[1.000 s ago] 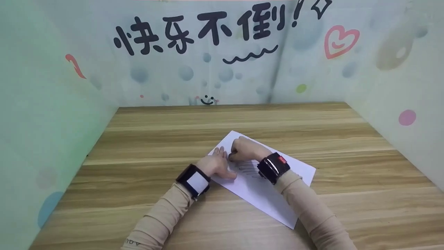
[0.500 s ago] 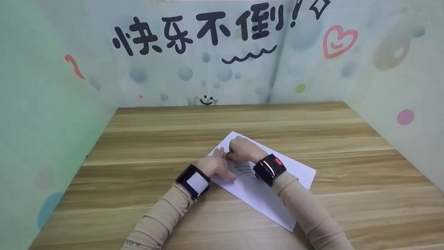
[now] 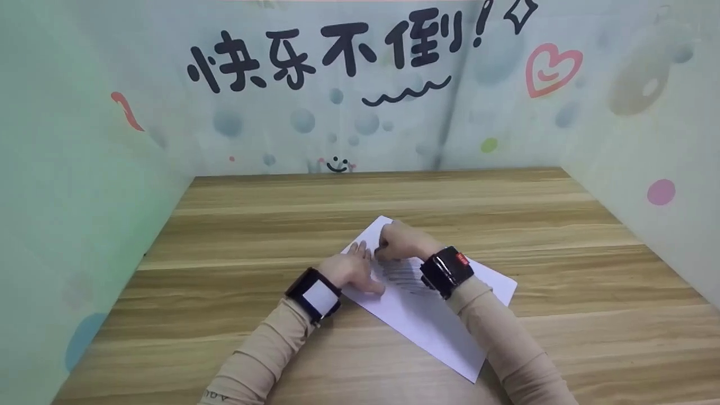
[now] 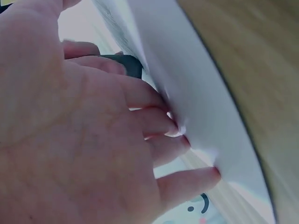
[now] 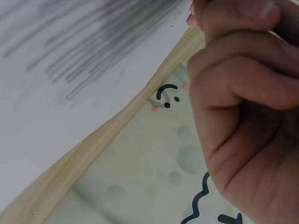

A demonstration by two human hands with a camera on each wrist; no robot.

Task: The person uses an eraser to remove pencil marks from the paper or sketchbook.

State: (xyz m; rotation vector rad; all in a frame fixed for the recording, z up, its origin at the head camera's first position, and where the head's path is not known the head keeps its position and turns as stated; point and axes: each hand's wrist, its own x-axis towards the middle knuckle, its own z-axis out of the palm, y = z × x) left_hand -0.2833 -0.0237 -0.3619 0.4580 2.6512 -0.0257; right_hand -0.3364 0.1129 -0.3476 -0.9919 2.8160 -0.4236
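Near the worktop's (image 3: 236, 225) front edge, around its middle, lies the paper (image 3: 433, 320). The left hand (image 3: 353, 269), fingers spread flat, should pin it firmly. The right hand (image 3: 400, 242), curled around something dark, probably an eraser, best rubs the pencil shading (image 3: 400, 274) with short, light strokes.

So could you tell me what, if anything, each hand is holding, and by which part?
The left hand holds nothing; its straight fingers press the paper flat near its left edge. The right hand is curled as if gripping something, but what it grips is hidden.
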